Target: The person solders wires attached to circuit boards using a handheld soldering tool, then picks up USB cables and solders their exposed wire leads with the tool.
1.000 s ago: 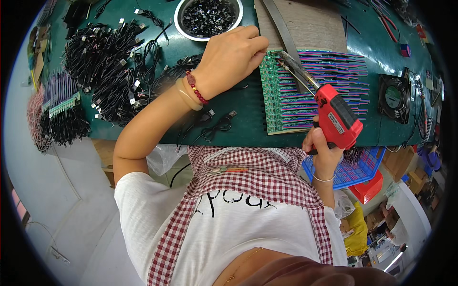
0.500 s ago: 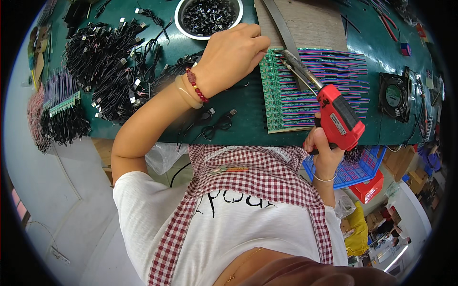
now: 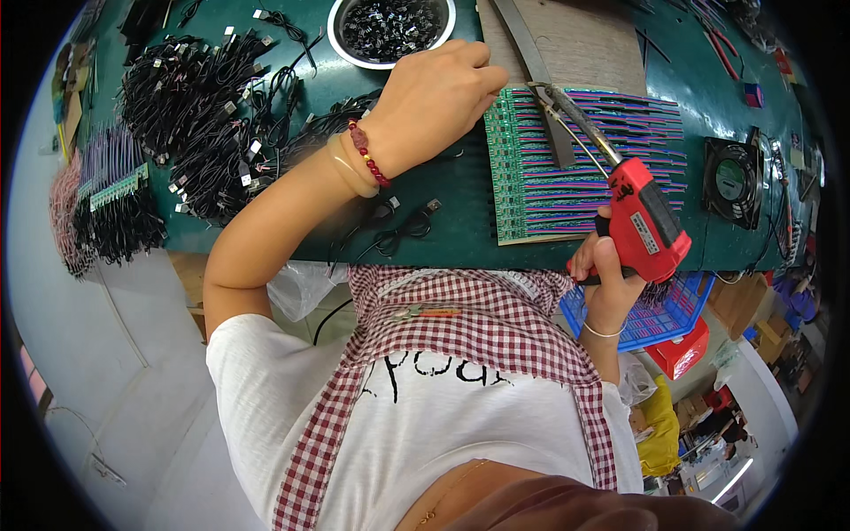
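My right hand [image 3: 609,276] is wrapped round the grip of a red and black soldering gun [image 3: 651,221]. The gun's metal tip points up and left, over the far part of a panel of green circuit boards [image 3: 506,173]. Rows of coloured wires [image 3: 602,190] run rightward from the boards. At the panel's far left corner is my left hand [image 3: 440,99], closed with its fingers curled together; what they pinch, if anything, is hidden behind the knuckles. A flat metal bar [image 3: 558,142] lies across the wires under the gun's tip.
A white-rimmed bowl [image 3: 447,40] of small black parts stands beyond my left hand. Piles of black USB cables [image 3: 204,115] cover the table's left. A wooden board [image 3: 593,44] lies behind the panel; a black fan [image 3: 732,181] stands right. Below the edge sits a blue basket [image 3: 686,310].
The soldering gun has shifted to the right, its tip drawing away from the boards' left edge. My left hand has moved very slightly right and stays closed.
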Tool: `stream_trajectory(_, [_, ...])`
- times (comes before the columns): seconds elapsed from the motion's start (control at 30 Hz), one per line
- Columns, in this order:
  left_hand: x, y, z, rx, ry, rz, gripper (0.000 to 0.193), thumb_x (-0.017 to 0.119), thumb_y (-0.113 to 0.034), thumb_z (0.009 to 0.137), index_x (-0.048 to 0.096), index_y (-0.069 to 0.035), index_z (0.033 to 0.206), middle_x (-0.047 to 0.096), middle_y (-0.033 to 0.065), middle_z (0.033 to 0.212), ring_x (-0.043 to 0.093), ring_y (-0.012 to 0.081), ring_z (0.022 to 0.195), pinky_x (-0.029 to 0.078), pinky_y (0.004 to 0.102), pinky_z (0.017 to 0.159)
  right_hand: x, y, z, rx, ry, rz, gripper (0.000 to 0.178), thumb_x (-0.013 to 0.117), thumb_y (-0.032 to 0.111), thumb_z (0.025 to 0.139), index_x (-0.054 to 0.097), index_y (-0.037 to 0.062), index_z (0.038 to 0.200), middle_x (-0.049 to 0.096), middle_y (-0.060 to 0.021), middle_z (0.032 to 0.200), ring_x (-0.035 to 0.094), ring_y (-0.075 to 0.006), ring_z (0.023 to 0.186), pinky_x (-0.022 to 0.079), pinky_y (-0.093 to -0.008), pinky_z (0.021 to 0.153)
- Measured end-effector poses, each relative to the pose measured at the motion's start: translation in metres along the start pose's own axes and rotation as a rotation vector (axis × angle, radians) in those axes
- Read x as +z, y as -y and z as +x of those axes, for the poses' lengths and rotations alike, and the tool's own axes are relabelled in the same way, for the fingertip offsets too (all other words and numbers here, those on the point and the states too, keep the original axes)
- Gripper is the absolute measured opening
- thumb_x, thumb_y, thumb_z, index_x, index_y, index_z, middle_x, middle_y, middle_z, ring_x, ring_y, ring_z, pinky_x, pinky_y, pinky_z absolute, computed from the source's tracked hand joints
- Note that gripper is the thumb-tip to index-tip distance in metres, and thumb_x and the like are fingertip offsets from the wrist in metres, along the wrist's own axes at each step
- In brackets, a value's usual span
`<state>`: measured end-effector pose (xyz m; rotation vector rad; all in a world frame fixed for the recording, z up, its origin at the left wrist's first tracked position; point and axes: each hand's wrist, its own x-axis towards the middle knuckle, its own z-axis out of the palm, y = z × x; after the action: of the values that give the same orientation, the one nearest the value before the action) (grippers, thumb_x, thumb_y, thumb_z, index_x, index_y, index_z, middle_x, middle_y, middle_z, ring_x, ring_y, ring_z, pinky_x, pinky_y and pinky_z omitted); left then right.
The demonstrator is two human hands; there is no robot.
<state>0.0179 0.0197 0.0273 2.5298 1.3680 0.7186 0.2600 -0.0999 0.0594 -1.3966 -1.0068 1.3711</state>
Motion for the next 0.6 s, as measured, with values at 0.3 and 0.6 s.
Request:
stream_trajectory(0.3, [0.002, 0.004, -0.001, 0.006, 0.039, 0.030, 0.009, 0.063, -0.011, 0.073, 0.056, -0.007, 0.076, 0.050, 0.0064, 0.076, 0.055, 0.0255, 0.076, 0.046, 0.0361, 0.062, -0.001, -0.005, 0.002, -0.027, 0.037, 0.056, 0.033, 0.053, 0.009, 0.087, 0.044, -0.0058, 0.115, 0.046, -0.0052, 0.057, 0.041, -0.0109, 0.044, 0.037, -0.0243, 0.042])
stream_trajectory(0.6, [-0.027, -0.023, -0.041, -0.100, 0.047, 0.163, 0.025, 0.064, -0.008, 0.072, 0.055, -0.006, 0.095, 0.053, 0.0070, 0.096, 0.050, 0.0246, 0.090, 0.039, 0.0338, 0.077, -0.007, -0.001, 0.003, -0.098, 0.016, 0.129, 0.033, 0.053, 0.011, 0.087, 0.045, -0.0056, 0.115, 0.045, -0.0059, 0.058, 0.041, -0.0110, 0.043, 0.036, -0.0241, 0.042])
